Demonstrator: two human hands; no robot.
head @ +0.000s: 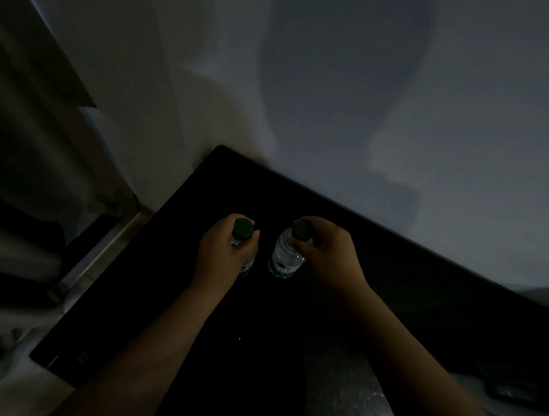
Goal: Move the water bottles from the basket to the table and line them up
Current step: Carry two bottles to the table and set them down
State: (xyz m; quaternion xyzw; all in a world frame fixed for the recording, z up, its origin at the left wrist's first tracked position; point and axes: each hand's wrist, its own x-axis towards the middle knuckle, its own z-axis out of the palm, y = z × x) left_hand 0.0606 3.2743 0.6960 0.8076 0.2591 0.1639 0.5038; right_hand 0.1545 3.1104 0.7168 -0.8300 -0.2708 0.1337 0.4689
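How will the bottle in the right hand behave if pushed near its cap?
It probably tips: the right bottle is tall, narrow and upright. Its clear plastic likely dents slightly where the right hand grips near the cap.

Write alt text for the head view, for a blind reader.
In dim light, a person's left hand and right hand each grip a green-capped water bottle near its top, the left bottle and right bottle side by side over a black table beside a pale wall.
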